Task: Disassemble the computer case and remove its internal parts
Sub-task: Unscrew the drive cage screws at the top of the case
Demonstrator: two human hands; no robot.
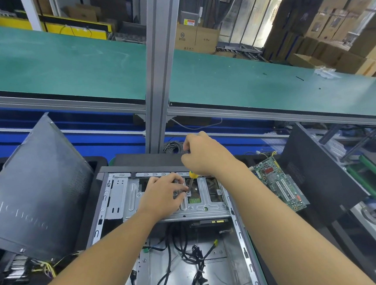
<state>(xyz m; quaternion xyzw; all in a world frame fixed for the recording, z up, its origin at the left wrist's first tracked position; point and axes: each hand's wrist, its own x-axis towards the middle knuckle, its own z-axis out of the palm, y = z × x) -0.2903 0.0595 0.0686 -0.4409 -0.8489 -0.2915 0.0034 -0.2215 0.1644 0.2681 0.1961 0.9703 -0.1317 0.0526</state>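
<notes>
The computer case (241,240) lies open on its side. The right hand (203,154) wraps the yellow-handled screwdriver (193,174), and the left hand (162,195) pinches its shaft over the drive cage (128,202). If the tip, seemingly on a screw, is tilted, it could slip and gouge the drive's green board beneath.

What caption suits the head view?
Right hand holds a yellow-handled screwdriver on the drive cage of the computer case; left hand steadies it.

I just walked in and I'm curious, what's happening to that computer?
A person is working on an open computer case. The right hand grips a yellow-handled screwdriver from above, and the left hand pinches its shaft near the tip, on the metal drive bracket. A side panel leans on the left; a green circuit board lies on the right.
</notes>
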